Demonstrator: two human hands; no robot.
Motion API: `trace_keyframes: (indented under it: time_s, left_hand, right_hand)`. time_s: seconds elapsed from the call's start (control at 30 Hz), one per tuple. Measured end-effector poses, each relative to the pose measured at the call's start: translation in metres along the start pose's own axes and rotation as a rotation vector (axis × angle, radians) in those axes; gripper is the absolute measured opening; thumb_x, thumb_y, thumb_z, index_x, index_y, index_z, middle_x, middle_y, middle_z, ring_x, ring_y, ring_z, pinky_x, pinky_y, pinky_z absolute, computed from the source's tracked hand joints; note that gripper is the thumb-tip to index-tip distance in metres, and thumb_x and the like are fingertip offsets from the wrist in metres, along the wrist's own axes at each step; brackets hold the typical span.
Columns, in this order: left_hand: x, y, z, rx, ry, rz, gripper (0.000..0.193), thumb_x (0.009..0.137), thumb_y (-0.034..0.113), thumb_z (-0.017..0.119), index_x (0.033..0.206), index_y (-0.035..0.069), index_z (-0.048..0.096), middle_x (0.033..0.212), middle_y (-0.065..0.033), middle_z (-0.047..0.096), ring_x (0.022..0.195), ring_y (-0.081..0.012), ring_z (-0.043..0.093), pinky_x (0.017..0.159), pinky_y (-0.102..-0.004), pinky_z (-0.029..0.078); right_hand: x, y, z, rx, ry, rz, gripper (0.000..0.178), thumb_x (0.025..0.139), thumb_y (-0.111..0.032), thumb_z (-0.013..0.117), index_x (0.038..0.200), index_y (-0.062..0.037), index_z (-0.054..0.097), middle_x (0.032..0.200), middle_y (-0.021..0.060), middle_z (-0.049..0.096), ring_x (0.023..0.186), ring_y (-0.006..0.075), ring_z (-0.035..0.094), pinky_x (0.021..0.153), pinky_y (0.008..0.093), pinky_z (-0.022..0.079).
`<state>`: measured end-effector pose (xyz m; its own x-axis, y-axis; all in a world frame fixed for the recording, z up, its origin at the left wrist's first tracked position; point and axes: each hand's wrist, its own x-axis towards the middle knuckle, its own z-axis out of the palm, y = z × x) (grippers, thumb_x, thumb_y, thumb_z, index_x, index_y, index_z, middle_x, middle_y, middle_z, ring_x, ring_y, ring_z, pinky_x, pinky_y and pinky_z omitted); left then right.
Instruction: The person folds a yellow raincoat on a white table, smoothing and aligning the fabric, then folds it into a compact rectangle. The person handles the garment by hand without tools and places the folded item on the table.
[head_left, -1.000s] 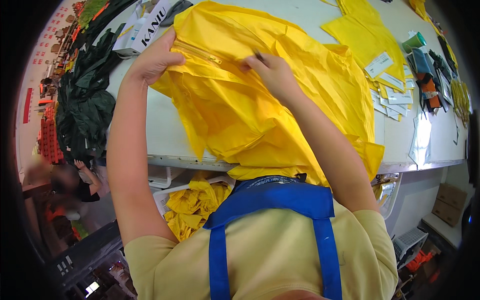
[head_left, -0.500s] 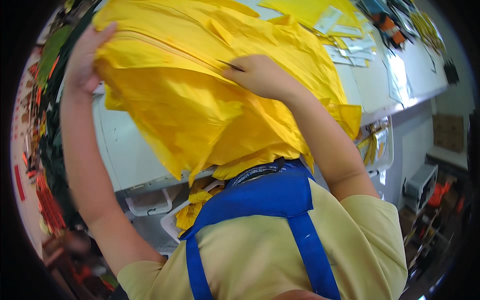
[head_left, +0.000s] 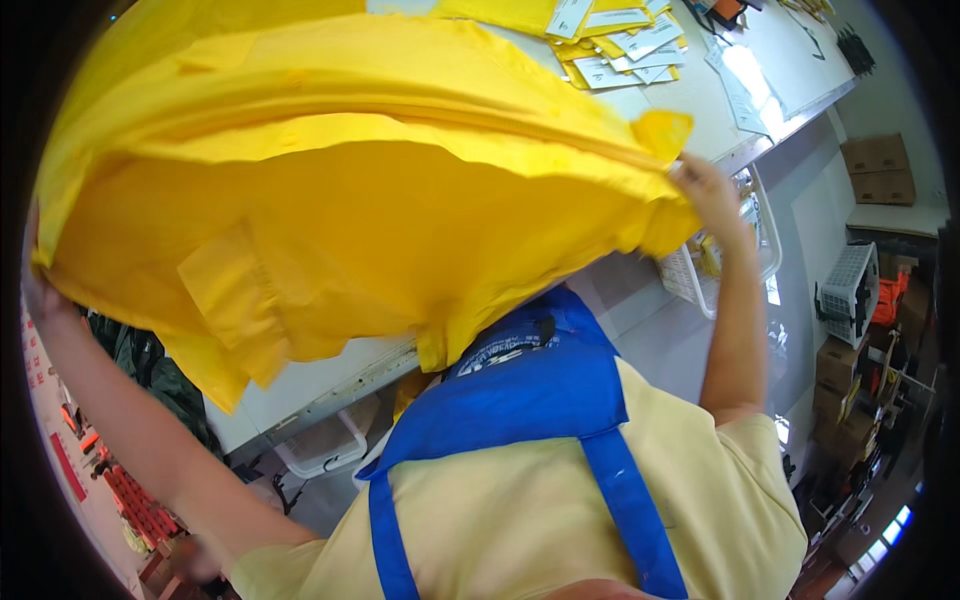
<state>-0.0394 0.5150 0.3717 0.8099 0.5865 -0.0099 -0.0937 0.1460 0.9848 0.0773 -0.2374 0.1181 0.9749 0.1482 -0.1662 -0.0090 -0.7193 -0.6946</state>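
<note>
A large yellow garment [head_left: 350,200] is stretched wide in front of me, above the white worktable [head_left: 330,375]. My right hand [head_left: 708,192] grips its right end near a small yellow tab. My left hand [head_left: 38,295] holds the left end at the frame's far left, mostly hidden behind the cloth. The garment's lower flaps hang down over the table edge. I wear a pale yellow shirt and a blue apron [head_left: 530,385].
Paper tags and yellow pieces [head_left: 620,50] lie on the table at the top right. White baskets [head_left: 720,265] sit under the table, another one [head_left: 848,290] to the right. Cardboard boxes [head_left: 880,165] stand at the far right. Dark green clothing [head_left: 150,370] hangs low left.
My hands have spread far apart, pulling the garment open and up off the table. The view has swung left and down.
</note>
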Motion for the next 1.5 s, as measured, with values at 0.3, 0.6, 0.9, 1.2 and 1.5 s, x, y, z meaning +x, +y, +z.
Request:
trace_keyframes:
  time_s: [0.3,0.6,0.9,1.2,1.5]
  left_hand:
    - [-0.094,-0.282,-0.211,0.817,0.171,-0.594,0.056,0.076,0.013,0.07,0.125,0.002,0.047,0.116,-0.0107,0.058,0.103,-0.0268,0.058,0.09,-0.0377,0.046]
    - [-0.181,-0.373,0.209,1.034,-0.507,0.385,0.046,0.078,0.013,0.063,0.123,0.007,0.054,0.121,-0.0176,0.055,0.114,-0.034,0.049,0.1,-0.04,0.037]
    - [-0.18,-0.492,0.307,0.995,-0.695,-0.191,0.029,0.082,0.026,0.063,0.108,0.014,0.063,0.108,-0.0052,0.064,0.102,-0.0232,0.058,0.089,-0.0412,0.04]
    - [-0.169,-0.501,0.318,1.057,-0.565,-0.316,0.016,0.078,0.028,0.066,0.088,0.016,0.068,0.084,0.0012,0.068,0.083,-0.0168,0.061,0.082,-0.0431,0.036]
    - [-0.16,-0.487,0.328,1.171,-0.6,-0.356,0.014,0.08,0.03,0.063,0.085,0.018,0.067,0.082,0.0005,0.067,0.083,-0.0198,0.061,0.084,-0.0495,0.033]
  right_hand:
    - [0.083,-0.005,0.037,-0.597,-0.565,-0.176,0.032,0.086,-0.032,0.057,0.093,-0.0014,0.065,0.092,0.017,0.066,0.088,0.0323,0.062,0.076,0.0405,0.048]
    - [0.045,-0.027,0.094,-0.389,-0.156,-0.269,0.033,0.081,-0.026,0.064,0.106,-0.0055,0.059,0.095,0.0146,0.065,0.091,0.0298,0.062,0.078,0.0381,0.049]
    - [0.104,0.05,0.098,-0.233,-0.344,-0.092,0.026,0.076,-0.022,0.066,0.094,-0.0022,0.064,0.087,0.0139,0.066,0.083,0.0309,0.063,0.074,0.0372,0.049]
    - [0.126,0.07,0.114,-0.227,-0.306,-0.046,0.023,0.073,-0.019,0.069,0.086,-0.0013,0.063,0.081,0.0142,0.065,0.079,0.0304,0.062,0.071,0.0363,0.049]
    - [0.141,0.073,0.11,-0.012,-0.441,0.198,0.021,0.072,-0.018,0.07,0.081,-0.0013,0.062,0.072,0.0105,0.062,0.071,0.0238,0.061,0.066,0.0327,0.047]
